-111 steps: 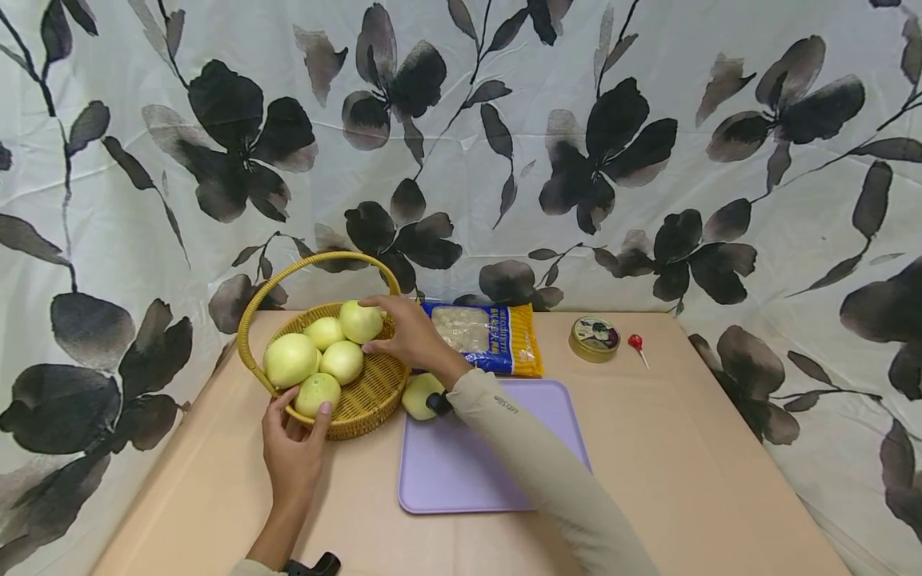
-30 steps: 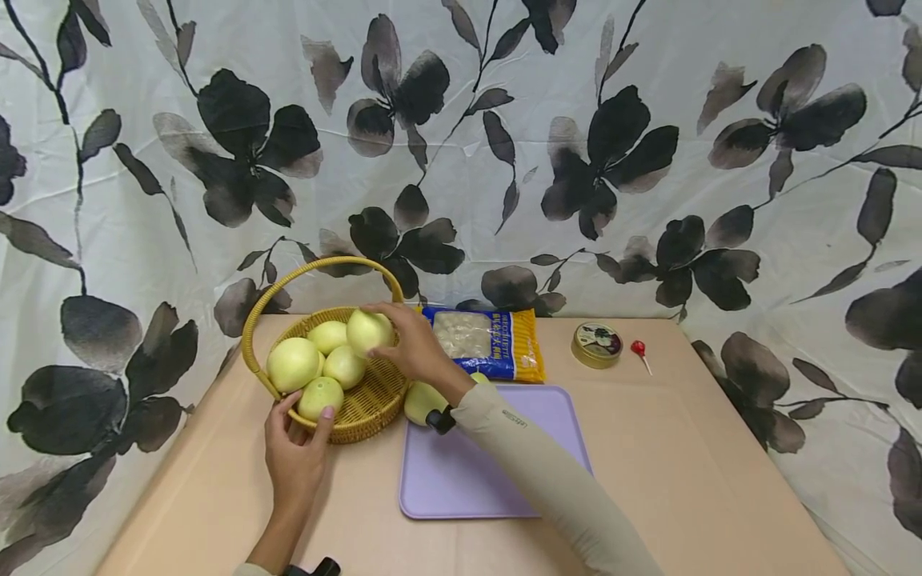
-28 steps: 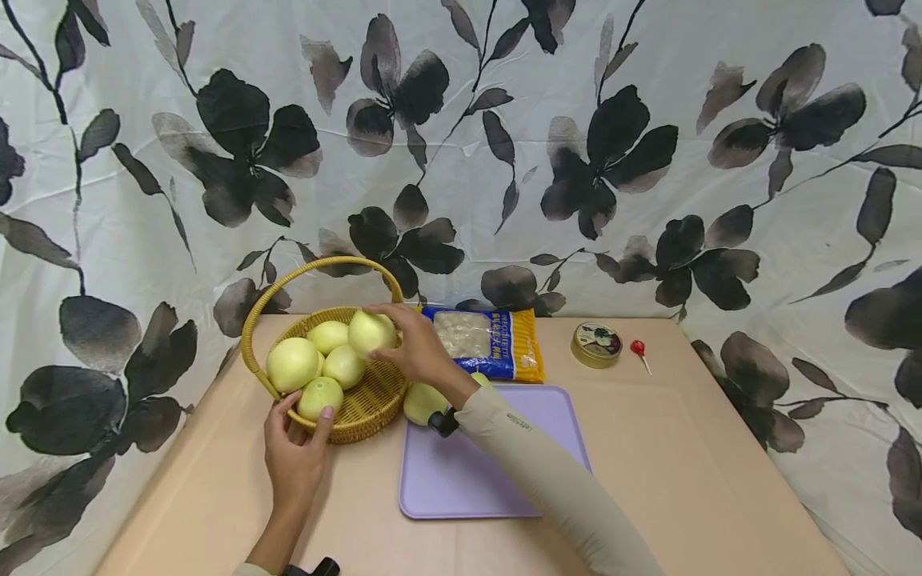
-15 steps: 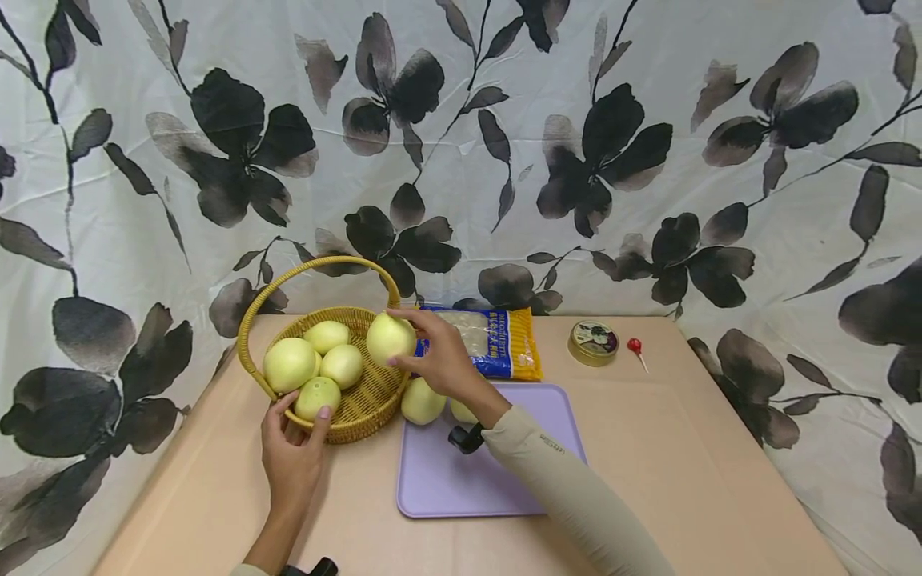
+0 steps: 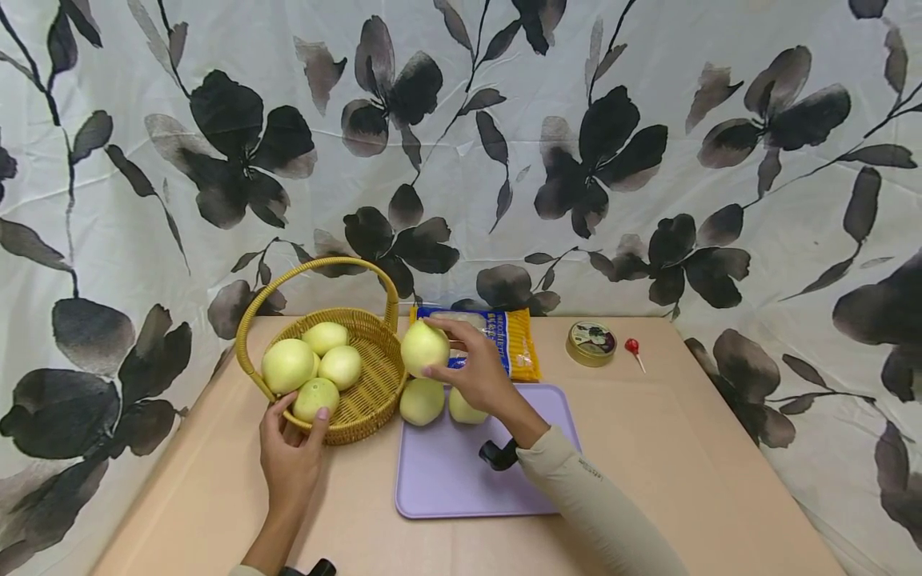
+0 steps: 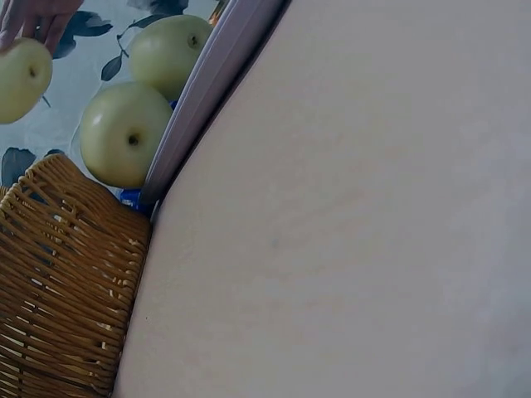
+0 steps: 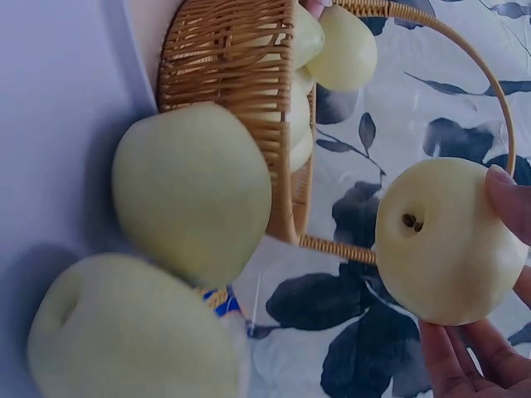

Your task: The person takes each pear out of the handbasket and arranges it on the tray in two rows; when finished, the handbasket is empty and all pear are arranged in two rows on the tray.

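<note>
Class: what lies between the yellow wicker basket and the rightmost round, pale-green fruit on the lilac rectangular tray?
Another round, pale-green fruit on the tray, seen in the head view.

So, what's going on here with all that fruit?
A person's right hand is holding a pear up in the air, just right of a yellow basket. The left hand holds the near edge of the basket. Two other pears sit at the far end of the purple tray, and at least four are in the basket. Behind the tray lies a blue and yellow bag.
</note>
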Available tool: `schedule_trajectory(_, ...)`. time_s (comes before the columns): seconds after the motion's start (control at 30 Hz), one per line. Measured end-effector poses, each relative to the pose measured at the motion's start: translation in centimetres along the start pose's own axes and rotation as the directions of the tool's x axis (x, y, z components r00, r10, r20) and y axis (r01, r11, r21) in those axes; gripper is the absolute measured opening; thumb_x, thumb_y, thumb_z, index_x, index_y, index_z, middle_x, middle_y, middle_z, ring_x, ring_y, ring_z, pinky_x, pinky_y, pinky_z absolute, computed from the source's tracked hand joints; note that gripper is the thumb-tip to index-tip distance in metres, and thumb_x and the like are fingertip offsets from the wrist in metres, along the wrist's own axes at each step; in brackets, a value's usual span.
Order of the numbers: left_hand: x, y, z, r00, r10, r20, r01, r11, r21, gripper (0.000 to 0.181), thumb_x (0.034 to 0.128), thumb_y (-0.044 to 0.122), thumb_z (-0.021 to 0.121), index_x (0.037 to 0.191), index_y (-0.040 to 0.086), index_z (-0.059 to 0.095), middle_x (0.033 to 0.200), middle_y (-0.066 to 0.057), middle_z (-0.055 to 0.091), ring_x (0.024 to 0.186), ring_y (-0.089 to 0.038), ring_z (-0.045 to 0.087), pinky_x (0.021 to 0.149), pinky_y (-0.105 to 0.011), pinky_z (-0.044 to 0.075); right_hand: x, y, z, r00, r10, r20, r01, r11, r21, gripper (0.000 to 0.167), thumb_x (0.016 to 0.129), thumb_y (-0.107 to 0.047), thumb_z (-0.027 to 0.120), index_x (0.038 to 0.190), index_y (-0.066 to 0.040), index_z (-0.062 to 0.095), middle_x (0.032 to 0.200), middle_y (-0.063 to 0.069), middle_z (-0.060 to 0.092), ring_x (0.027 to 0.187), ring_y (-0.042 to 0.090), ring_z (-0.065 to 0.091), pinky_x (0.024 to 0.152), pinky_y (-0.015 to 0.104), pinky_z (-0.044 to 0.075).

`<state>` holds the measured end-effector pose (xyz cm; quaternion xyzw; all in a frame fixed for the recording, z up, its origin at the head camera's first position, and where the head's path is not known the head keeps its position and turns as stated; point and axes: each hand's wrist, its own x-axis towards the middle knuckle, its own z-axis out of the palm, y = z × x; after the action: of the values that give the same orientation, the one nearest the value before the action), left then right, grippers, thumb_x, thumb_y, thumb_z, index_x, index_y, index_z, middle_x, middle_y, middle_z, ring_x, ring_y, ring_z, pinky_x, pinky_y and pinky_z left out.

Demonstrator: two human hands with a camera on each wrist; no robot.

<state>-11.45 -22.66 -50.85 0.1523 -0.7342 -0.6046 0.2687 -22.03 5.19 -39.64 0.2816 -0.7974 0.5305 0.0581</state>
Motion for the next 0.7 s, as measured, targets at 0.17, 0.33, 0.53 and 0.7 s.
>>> schedule_trajectory(0.17, -0.1, 0.1, 0.0, 1.000, 0.000, -0.001, 0.000, 1.000, 0.000, 0.064, 0.1003, 0.022, 0.076, 0.154, 0.009, 0.045, 0.160, -0.013, 0.034, 0.147, -0.045, 0.046, 0.093, 0.003, 0.045, -1.1, 0.6, -1.5, 1.000, -0.009, -0.022, 0.010, 0.999, 0.030, 0.070, 0.085, -0.009, 0.091, 0.149, -0.016, 0.062, 0.152, 0.003, 0.062, 0.133, 0.029, 0.065, 0.111, 0.046, 0.058)
schedule_trajectory(0.33, -0.1, 0.1, 0.0, 1.000, 0.000, 0.002, 0.000, 1.000, -0.001, 0.064, 0.1004, 0.022, 0.076, 0.155, 0.009, 0.045, 0.160, -0.014, 0.034, 0.147, -0.046, 0.046, 0.093, 0.003, 0.044, -2.3, 1.3, -2.9, 0.998, 0.036, -0.045, -0.035, 0.999, 0.034, 0.068, 0.085, -0.011, 0.091, 0.147, -0.019, 0.064, 0.148, 0.005, 0.064, 0.130, 0.029, 0.066, 0.110, 0.047, 0.058)
schedule_trajectory(0.53, 0.0, 0.2, -0.1, 1.000, -0.004, -0.002, 0.004, 1.000, 0.016, 0.063, 0.1008, 0.024, 0.076, 0.155, 0.011, 0.045, 0.160, -0.011, 0.035, 0.147, -0.043, 0.046, 0.094, 0.003, 0.044, -3.5, 2.1, -4.4, 0.994, 0.104, -0.040, -0.102, 0.993, 0.050, 0.070, 0.085, -0.009, 0.091, 0.149, -0.020, 0.063, 0.150, 0.007, 0.063, 0.130, 0.032, 0.066, 0.104, 0.043, 0.062)
schedule_trajectory(0.7, 0.1, 0.2, -0.1, 1.000, -0.008, 0.000, 0.008, 1.000, 0.014, 0.063, 0.1007, 0.024, 0.076, 0.154, 0.011, 0.046, 0.160, -0.011, 0.035, 0.147, -0.042, 0.046, 0.094, 0.002, 0.044, -4.6, 3.0, -5.7, 0.985, 0.165, -0.044, -0.160, 0.983, 0.092, 0.072, 0.085, -0.005, 0.090, 0.150, -0.017, 0.062, 0.149, 0.012, 0.064, 0.129, 0.036, 0.066, 0.097, 0.033, 0.064)
